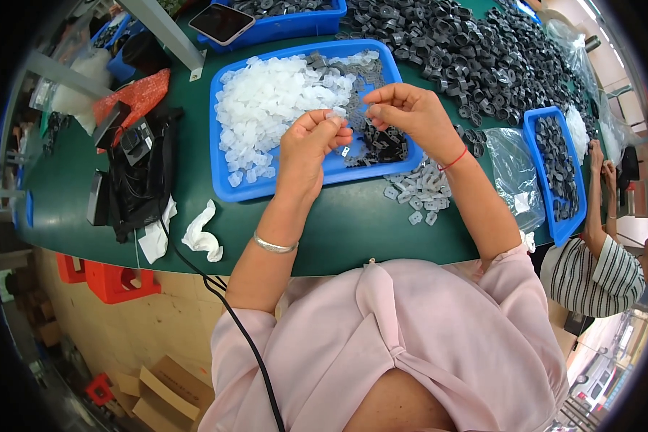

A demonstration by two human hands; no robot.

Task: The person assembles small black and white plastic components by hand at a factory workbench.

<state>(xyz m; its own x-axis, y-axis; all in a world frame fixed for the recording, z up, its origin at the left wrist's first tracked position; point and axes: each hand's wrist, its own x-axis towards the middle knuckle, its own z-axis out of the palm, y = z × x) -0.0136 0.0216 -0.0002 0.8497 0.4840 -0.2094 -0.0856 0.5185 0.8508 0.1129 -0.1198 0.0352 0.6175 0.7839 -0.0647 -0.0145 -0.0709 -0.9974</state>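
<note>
Both my hands are raised over a blue tray (246, 191), fingertips turned toward each other. My left hand (306, 147) is closed in a pinch, with a small pale plastic piece (345, 151) showing under its fingers. Thumb and forefinger of my right hand (414, 119) are pressed together; what they hold, if anything, is too small to make out. In the tray, a heap of translucent white plastic pieces (266, 101) fills the left side. Small grey parts (367, 75) lie at its right, and black parts (387, 146) sit below my right hand.
Grey flat pieces (419, 189) are heaped beside the tray. Black ring-shaped parts (475, 57) cover the far right of the green table (338, 230). A narrow blue tray (563, 225), a clear bag (513, 173), a phone (222, 24) and a black cable (248, 338) are around. A co-worker's hands (602, 162) are at right.
</note>
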